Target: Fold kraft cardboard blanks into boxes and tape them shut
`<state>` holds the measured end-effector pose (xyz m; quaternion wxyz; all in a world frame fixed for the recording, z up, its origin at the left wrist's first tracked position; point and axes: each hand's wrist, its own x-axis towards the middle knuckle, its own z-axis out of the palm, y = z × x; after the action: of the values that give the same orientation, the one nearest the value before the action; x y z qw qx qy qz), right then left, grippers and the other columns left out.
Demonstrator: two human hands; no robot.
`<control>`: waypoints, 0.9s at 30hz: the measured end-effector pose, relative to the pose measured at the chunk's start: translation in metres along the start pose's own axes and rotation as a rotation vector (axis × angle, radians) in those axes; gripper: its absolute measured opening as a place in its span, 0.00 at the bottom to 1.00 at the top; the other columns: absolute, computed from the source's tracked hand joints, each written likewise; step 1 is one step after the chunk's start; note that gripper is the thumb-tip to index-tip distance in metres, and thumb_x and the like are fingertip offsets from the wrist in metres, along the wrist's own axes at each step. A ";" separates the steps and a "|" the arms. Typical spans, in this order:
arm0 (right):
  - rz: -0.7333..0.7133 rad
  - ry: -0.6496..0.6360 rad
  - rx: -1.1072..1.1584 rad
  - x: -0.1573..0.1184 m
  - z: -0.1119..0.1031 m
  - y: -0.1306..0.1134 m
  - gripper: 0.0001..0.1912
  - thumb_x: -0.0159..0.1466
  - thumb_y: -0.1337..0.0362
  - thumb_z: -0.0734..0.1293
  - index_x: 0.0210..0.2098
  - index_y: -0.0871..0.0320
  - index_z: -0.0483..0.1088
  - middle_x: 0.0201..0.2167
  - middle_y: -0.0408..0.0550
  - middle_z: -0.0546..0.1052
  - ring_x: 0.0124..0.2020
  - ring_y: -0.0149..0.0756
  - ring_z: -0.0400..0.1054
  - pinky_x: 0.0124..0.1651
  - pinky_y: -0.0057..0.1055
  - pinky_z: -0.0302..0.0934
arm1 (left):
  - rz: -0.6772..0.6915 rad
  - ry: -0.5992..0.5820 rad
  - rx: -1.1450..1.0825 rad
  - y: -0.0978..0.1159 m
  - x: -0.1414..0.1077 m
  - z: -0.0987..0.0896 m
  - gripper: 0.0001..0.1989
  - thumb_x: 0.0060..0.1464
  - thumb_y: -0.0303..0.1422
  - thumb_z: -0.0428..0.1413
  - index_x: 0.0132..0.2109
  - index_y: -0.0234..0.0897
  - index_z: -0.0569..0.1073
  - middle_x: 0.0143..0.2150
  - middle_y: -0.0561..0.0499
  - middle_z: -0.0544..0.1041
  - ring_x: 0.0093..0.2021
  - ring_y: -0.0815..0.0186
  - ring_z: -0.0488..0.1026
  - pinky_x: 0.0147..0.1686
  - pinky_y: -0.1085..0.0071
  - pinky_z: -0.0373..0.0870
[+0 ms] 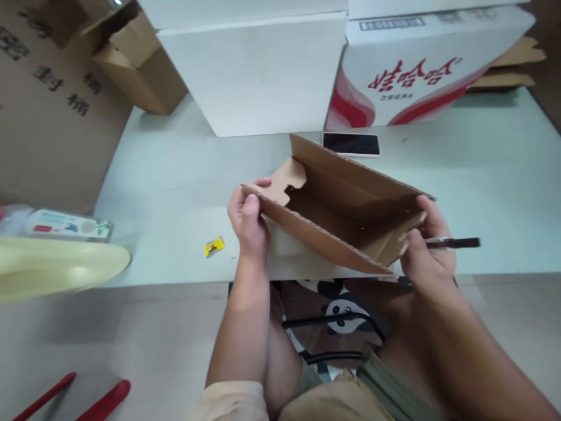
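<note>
A brown cardboard box point(324, 234), open at the top, is held tilted over the table's front edge between my two hands. My left hand point(249, 219) grips its left corner, with the thumb over the near wall's edge. My right hand point(427, 245) pinches the right end by a flap. Behind the right fingers a dark, thin object point(460, 242) sticks out to the right; its kind and how it is supported are hidden. The short flap point(289, 178) at the left end is folded inward. Inside, the box looks bare.
A phone point(350, 144) lies behind the box, before white cartons point(267, 76). A yellow wrapped packet point(214, 247) lies left on the pale table point(166, 193). Another cardboard box point(149, 76) stands back left. A pale yellow chair point(65, 263) juts in at left.
</note>
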<state>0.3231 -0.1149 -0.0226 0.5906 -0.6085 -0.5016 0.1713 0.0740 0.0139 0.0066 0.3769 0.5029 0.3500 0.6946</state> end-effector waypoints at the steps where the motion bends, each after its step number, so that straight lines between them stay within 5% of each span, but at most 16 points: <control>1: -0.026 -0.029 0.001 0.001 -0.003 0.002 0.22 0.65 0.53 0.67 0.59 0.44 0.71 0.58 0.50 0.75 0.55 0.44 0.72 0.52 0.44 0.71 | 0.019 0.013 0.015 0.000 0.002 0.004 0.18 0.59 0.47 0.51 0.28 0.40 0.69 0.23 0.54 0.69 0.35 0.63 0.75 0.53 0.59 0.71; 5: -0.176 -0.154 0.051 0.012 -0.007 0.004 0.23 0.66 0.56 0.67 0.61 0.43 0.68 0.45 0.47 0.79 0.33 0.35 0.72 0.32 0.34 0.69 | 0.064 0.022 0.028 -0.001 0.008 0.017 0.18 0.58 0.46 0.48 0.25 0.41 0.62 0.19 0.56 0.61 0.26 0.66 0.68 0.51 0.56 0.72; 7: -0.239 -0.155 0.089 0.018 -0.004 0.002 0.23 0.67 0.57 0.66 0.62 0.43 0.67 0.41 0.47 0.78 0.30 0.34 0.69 0.29 0.32 0.66 | 0.070 0.013 0.024 -0.001 0.009 0.020 0.18 0.57 0.45 0.48 0.24 0.41 0.60 0.19 0.57 0.59 0.24 0.67 0.65 0.51 0.55 0.72; 14: -0.309 -0.103 0.221 0.029 0.013 -0.003 0.21 0.67 0.60 0.65 0.59 0.42 0.67 0.52 0.48 0.75 0.40 0.36 0.73 0.36 0.34 0.70 | 0.051 -0.014 0.018 0.004 0.010 0.020 0.19 0.55 0.45 0.47 0.21 0.40 0.59 0.18 0.56 0.58 0.25 0.67 0.64 0.55 0.55 0.68; 19: -0.266 -0.063 0.431 0.025 0.019 -0.002 0.18 0.69 0.62 0.63 0.57 0.42 0.60 0.52 0.46 0.75 0.51 0.38 0.74 0.49 0.39 0.71 | 0.052 -0.001 0.048 0.009 -0.002 0.017 0.27 0.57 0.55 0.52 0.22 0.39 0.58 0.19 0.58 0.59 0.26 0.69 0.63 0.59 0.55 0.66; 22: -0.166 -0.104 0.514 0.020 0.011 -0.006 0.22 0.69 0.60 0.64 0.60 0.41 0.55 0.51 0.45 0.77 0.47 0.37 0.75 0.49 0.40 0.71 | 0.035 0.010 0.088 0.017 -0.018 0.018 0.29 0.52 0.57 0.59 0.23 0.39 0.57 0.20 0.58 0.60 0.31 0.68 0.69 0.62 0.54 0.63; 27: -0.078 -0.131 0.423 0.014 -0.018 -0.015 0.10 0.69 0.61 0.62 0.50 0.49 0.68 0.50 0.47 0.78 0.51 0.40 0.74 0.55 0.43 0.69 | 0.006 -0.011 0.219 0.027 -0.046 0.024 0.27 0.50 0.59 0.60 0.27 0.40 0.64 0.28 0.54 0.67 0.47 0.61 0.76 0.61 0.56 0.66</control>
<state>0.3378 -0.1168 0.0005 0.6774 -0.4388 -0.5149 0.2889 0.1018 -0.0362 0.0159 0.3193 0.5460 0.4202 0.6506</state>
